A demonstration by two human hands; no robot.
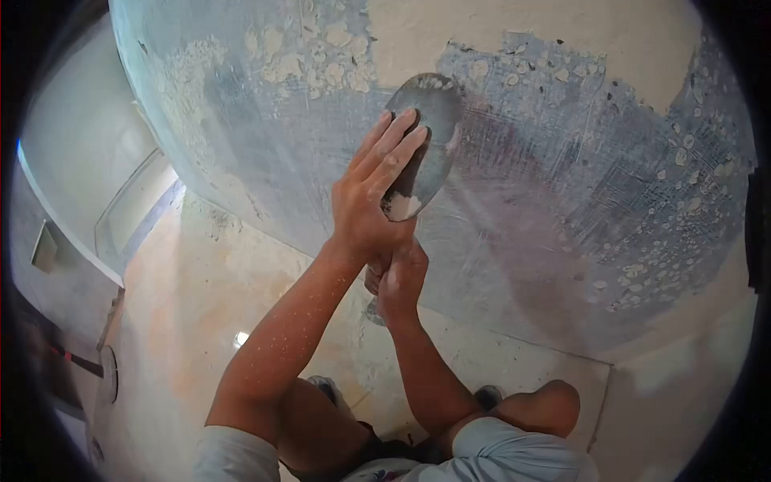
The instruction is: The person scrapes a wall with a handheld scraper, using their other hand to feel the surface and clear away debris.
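A grey trowel (438, 153) with a broad rounded blade lies against the curved blue-grey wall surface (514, 217). Pale plaster clings to its tip and lower edge. My left hand (377, 181) is flat on the blade, fingers stretched out and pressing; its thumb is hidden. Just below, my right hand (400, 277) is closed around the trowel's handle, most of which its fingers cover. A dark end (374, 312) shows under that hand. Cream plaster (530, 28) covers the upper part of the wall, with rough flecks and patches around its border.
The wall meets a pale, dusty floor (209, 273) along a curved edge. At the left stand a grey curved panel (80, 104) and a dark round-ended object (111, 373). My bent knee (554, 406) is close to the wall's base at the lower right.
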